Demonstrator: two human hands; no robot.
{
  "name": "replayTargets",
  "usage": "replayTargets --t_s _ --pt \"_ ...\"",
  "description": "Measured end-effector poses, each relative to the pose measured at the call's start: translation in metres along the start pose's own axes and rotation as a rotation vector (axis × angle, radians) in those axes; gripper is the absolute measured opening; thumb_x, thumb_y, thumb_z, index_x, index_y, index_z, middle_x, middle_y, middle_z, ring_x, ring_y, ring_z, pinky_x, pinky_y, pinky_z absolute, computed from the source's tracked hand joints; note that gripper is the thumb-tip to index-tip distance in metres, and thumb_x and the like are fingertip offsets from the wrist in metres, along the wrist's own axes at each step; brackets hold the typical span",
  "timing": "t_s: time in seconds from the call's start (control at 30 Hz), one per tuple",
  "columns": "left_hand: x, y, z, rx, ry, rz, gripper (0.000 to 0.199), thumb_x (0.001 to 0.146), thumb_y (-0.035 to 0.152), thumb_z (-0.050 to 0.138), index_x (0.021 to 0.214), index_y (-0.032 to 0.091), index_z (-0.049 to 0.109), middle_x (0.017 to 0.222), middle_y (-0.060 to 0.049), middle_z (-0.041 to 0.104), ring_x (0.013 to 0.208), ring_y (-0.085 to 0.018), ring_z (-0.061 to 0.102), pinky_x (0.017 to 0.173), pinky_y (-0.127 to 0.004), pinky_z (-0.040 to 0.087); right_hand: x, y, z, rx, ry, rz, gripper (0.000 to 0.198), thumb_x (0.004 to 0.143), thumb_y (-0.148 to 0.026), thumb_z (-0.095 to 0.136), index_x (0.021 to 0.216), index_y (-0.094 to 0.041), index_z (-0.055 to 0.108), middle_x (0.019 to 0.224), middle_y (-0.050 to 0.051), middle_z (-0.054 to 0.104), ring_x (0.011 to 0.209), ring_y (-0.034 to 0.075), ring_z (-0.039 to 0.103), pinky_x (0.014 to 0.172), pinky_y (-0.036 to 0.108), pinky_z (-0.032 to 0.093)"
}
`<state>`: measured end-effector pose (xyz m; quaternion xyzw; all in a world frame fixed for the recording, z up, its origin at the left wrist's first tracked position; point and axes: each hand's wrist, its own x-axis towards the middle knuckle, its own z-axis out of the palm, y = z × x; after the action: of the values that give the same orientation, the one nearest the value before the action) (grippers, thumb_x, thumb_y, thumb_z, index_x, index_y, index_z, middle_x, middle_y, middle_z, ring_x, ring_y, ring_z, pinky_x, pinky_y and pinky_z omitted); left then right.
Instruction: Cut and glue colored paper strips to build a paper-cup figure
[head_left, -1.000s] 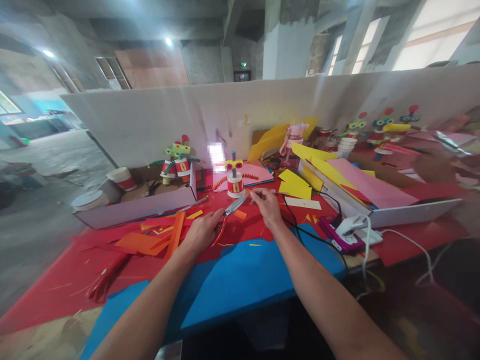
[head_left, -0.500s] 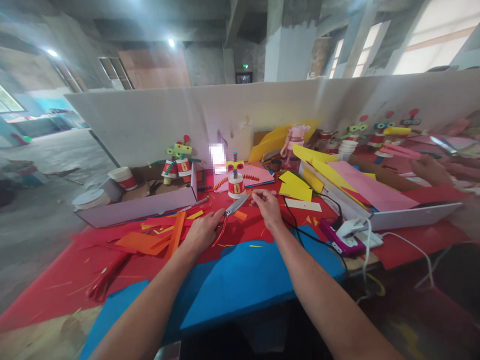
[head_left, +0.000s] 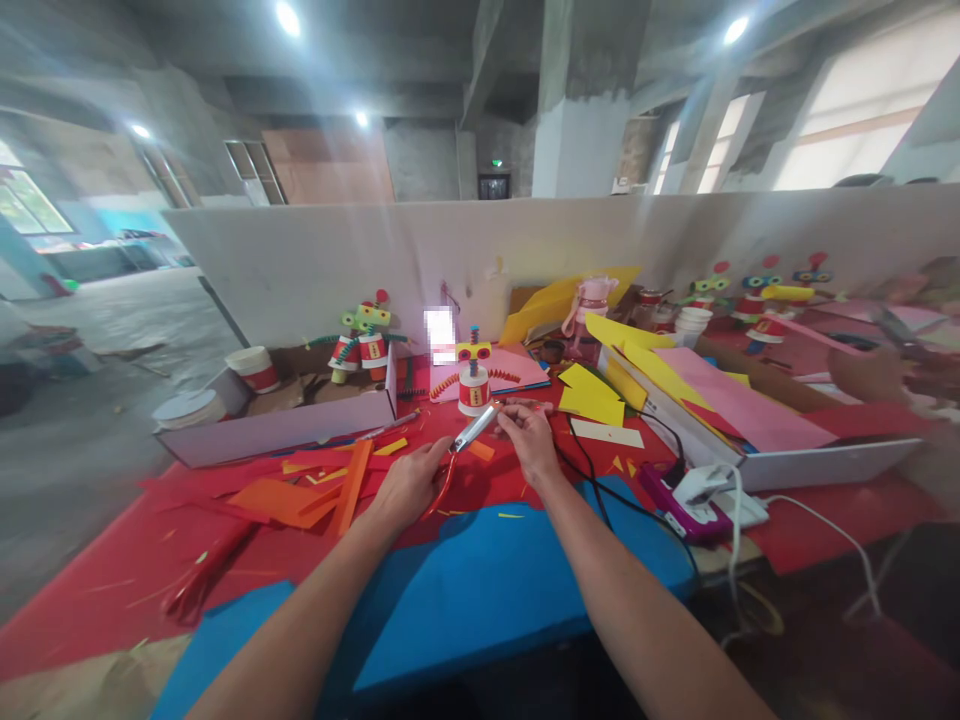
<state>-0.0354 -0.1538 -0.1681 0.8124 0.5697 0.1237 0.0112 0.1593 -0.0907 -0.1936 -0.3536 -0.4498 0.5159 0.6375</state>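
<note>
My left hand (head_left: 411, 484) is wrapped round the red handles of a pair of scissors (head_left: 475, 428), whose silver blades point up and to the right. At the blade tips, my right hand (head_left: 526, 436) has its fingers pinched together; a small bit of reddish orange shows there, too small to name. Just behind the blades stands a paper-cup robot (head_left: 473, 391), upright, with a yellow head, red eyes and folded orange-red arms. An orange paper scrap (head_left: 480, 450) lies under the scissors.
Orange paper strips (head_left: 289, 500) lie to the left. A box with cups and finished robots (head_left: 277, 428) stands behind them. At the right are a box of coloured paper (head_left: 832, 456), a purple power strip (head_left: 690, 510) and black cables. A blue sheet (head_left: 480, 570) covers the near edge.
The camera view has tilted up slightly, so the scene sits lower. The scissor blades have turned and look closer together. Both hands stay at about the same place before the robot.
</note>
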Motion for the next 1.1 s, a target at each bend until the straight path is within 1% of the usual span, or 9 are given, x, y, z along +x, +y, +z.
replayTargets --t_s 0.1,0.27,0.47,0.7,0.93,1.1 --pt "-0.0002 -0.0009 0.0015 -0.003 0.010 0.003 0.042 0.084 0.014 0.042 0.125 0.020 0.050 0.097 -0.009 0.067 0.084 -0.021 0.065 0.067 -0.026 0.042 -0.0014 0.0006 0.0025 0.038 0.026 0.034 0.027 0.061 -0.042 0.073 0.072 -0.019 0.063 0.059 -0.003 0.061 0.056 0.013 0.059 0.064 0.030 0.053" --pt "-0.0008 0.0003 0.0017 0.028 -0.001 -0.006 0.043 0.083 0.014 0.043 0.125 0.021 0.050 0.092 -0.007 0.067 0.081 -0.021 0.065 0.065 -0.025 0.041 -0.0017 0.0026 0.0025 0.061 0.041 0.038 0.028 0.059 -0.041 0.075 0.071 -0.019 0.063 0.058 -0.003 0.060 0.055 0.013 0.058 0.064 0.030 0.052" --pt "-0.0008 0.0046 -0.0018 0.039 -0.013 -0.030 0.046 0.083 0.014 0.044 0.129 0.022 0.048 0.099 -0.008 0.067 0.085 -0.021 0.065 0.066 -0.026 0.041 -0.0015 0.0018 0.0019 0.048 0.044 0.038 0.026 0.061 -0.039 0.074 0.073 -0.019 0.065 0.061 -0.002 0.062 0.057 0.013 0.059 0.064 0.029 0.052" --pt "-0.0005 0.0048 -0.0015 0.032 -0.010 -0.034 0.043 0.086 0.018 0.043 0.129 0.022 0.049 0.098 -0.009 0.067 0.083 -0.021 0.065 0.066 -0.026 0.041 -0.0024 0.0003 0.0021 0.048 0.024 0.034 0.022 0.063 -0.037 0.071 0.074 -0.019 0.066 0.060 -0.002 0.062 0.056 0.012 0.058 0.064 0.028 0.051" --pt "0.0000 0.0056 -0.0016 0.034 -0.020 -0.038 0.046 0.084 0.014 0.044 0.129 0.021 0.048 0.096 -0.008 0.067 0.082 -0.020 0.065 0.065 -0.025 0.041 -0.0021 0.0007 0.0024 0.044 0.022 0.027 0.021 0.062 -0.036 0.071 0.074 -0.019 0.067 0.061 -0.002 0.062 0.057 0.012 0.058 0.062 0.028 0.051" --pt "0.0003 0.0081 -0.0033 0.012 -0.021 -0.034 0.042 0.084 0.014 0.042 0.125 0.022 0.050 0.095 -0.008 0.067 0.081 -0.019 0.065 0.065 -0.024 0.040 -0.0019 0.0004 0.0027 0.045 0.023 0.026 0.023 0.062 -0.038 0.071 0.075 -0.019 0.067 0.060 -0.002 0.062 0.056 0.012 0.057 0.061 0.028 0.051"
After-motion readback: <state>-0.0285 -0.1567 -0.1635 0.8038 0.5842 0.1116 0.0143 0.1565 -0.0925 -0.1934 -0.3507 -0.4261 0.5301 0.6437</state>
